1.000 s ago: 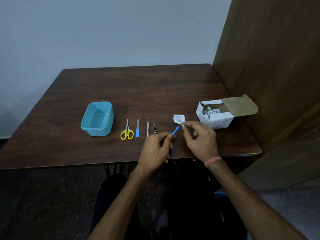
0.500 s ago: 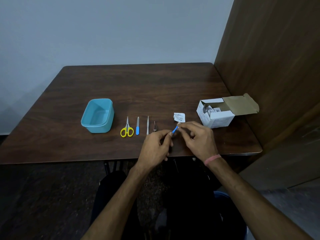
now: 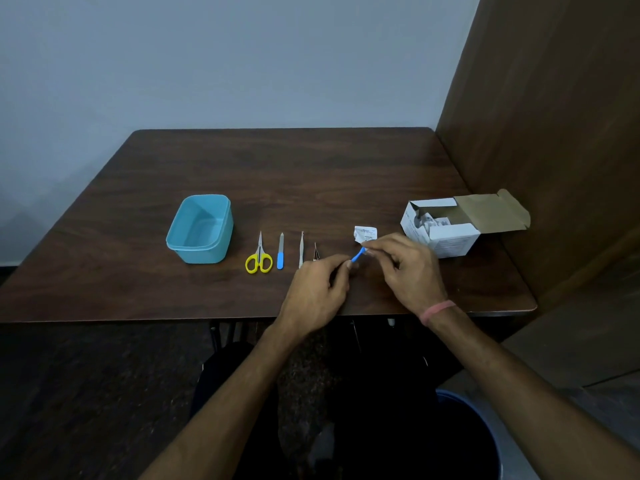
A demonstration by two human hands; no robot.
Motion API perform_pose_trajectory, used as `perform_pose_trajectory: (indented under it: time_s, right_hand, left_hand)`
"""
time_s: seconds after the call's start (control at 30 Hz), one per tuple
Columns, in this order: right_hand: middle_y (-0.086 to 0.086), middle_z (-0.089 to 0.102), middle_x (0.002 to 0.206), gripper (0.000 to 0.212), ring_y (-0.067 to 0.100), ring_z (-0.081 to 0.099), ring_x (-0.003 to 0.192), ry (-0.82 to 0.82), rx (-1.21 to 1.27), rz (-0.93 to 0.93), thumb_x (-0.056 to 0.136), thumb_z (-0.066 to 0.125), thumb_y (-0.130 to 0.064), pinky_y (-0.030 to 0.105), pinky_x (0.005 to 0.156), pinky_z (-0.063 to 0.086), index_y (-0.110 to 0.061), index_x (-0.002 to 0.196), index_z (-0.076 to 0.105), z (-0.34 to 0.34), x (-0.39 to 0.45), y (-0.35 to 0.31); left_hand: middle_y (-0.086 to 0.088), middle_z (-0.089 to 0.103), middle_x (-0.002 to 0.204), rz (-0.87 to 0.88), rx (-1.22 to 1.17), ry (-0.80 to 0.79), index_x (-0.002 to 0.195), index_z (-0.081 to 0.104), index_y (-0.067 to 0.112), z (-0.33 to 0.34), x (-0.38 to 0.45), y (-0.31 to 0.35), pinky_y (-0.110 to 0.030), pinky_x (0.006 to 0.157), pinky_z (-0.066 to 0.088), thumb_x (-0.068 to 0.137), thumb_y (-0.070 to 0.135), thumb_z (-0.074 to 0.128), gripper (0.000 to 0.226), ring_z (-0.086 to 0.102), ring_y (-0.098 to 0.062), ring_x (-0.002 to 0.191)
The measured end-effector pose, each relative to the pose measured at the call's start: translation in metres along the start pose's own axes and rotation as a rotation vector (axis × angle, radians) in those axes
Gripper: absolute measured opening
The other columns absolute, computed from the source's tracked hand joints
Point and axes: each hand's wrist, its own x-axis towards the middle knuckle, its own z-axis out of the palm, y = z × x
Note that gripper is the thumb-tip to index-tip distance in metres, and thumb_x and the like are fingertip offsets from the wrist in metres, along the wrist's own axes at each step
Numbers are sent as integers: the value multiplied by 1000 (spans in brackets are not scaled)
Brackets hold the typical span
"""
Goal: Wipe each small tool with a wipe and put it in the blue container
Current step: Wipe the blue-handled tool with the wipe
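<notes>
Blue tool (image 3: pixel 357 255) between both grips

- Only a short blue stretch of the small tool (image 3: pixel 357 255) visible between the two hands; both ends covered by fingers, type not tellable.
- Wipe hidden under the right hand (image 3: pixel 401 268) fingertips; barely a pale speck showing.
- Lower part of the tweezers-like tool (image 3: pixel 315 251) covered by the left hand (image 3: pixel 320 289).
- Print on the torn packet (image 3: pixel 365 233) too small to read.
- Contents of the open box (image 3: pixel 441 228) indistinct.
- Blue bin (image 3: pixel 485 441) cut off by the bottom edge.
</notes>
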Motion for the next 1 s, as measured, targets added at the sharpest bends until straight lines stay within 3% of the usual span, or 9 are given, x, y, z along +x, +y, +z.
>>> perform_pose_trajectory:
  time_s: [0.13, 0.23, 0.33, 0.47, 0.6, 0.73, 0.93, 1.0]
  right_hand:
    - [-8, 79, 112, 18, 12, 77, 100, -21, -52, -73, 105, 75, -12, 36, 82, 62, -20, 117, 85, 2, 1, 2]
    - [-8, 79, 109, 15, 8, 74, 94, 26, -48, -54, 104, 75, -12, 34, 81, 62, -17, 114, 85, 3, -2, 4]
    - [-7, 78, 107, 15, -3, 63, 88, 35, -41, -52, 104, 76, -12, 32, 78, 60, -17, 114, 85, 4, 0, 8]
    - [-8, 77, 109, 19, 8, 74, 94, 16, -55, -92, 104, 75, -11, 34, 79, 61, -20, 117, 85, 3, -2, 7]
    - [-9, 74, 107, 18, 4, 68, 88, 18, -50, -39, 104, 75, -12, 33, 77, 60, -21, 115, 86, 3, 1, 8]
    - [-9, 69, 108, 18, 7, 66, 90, 13, -88, -61, 104, 74, -11, 30, 75, 57, -21, 113, 85, 3, 1, 6]
    - [-8, 63, 114, 16, 8, 64, 98, 13, -112, -62, 106, 66, -13, 34, 79, 58, -18, 111, 80, 4, 3, 3]
    - [-10, 65, 114, 16, 5, 65, 97, -21, -78, -55, 107, 65, -11, 35, 81, 58, -20, 113, 77, 4, 3, 6]
  left_hand:
    - [9, 72, 71, -18, -46, -10, 86, 71, 20, 0, 1, -2, -30, 65, 47, 114, 27, 55, 33, 65, -8, 62]
    - [11, 71, 71, -15, -71, -1, 103, 80, 24, 2, 1, -3, -25, 65, 49, 115, 28, 56, 27, 66, -7, 63]
    - [7, 71, 71, 5, -42, 19, 112, 80, 27, 5, 2, -5, -36, 69, 56, 114, 32, 55, 26, 68, -12, 64]
    - [-2, 71, 69, 21, -36, 35, 112, 78, 30, 9, 3, -11, -43, 67, 56, 111, 38, 50, 30, 66, -19, 61]
    - [-5, 70, 67, 24, -31, 43, 109, 77, 30, 11, 4, -13, -44, 66, 54, 111, 39, 50, 28, 66, -21, 60]
    - [-1, 71, 68, 41, -6, 58, 107, 77, 28, 11, 3, -11, -42, 66, 55, 111, 35, 52, 26, 67, -17, 61]
    - [16, 77, 80, 37, -14, 70, 98, 75, 26, 8, -1, -5, -23, 67, 47, 115, 26, 56, 26, 67, 0, 69]
    - [19, 78, 89, 7, -14, 111, 101, 76, 26, 9, -1, -7, -28, 72, 53, 115, 27, 55, 25, 69, -1, 77]
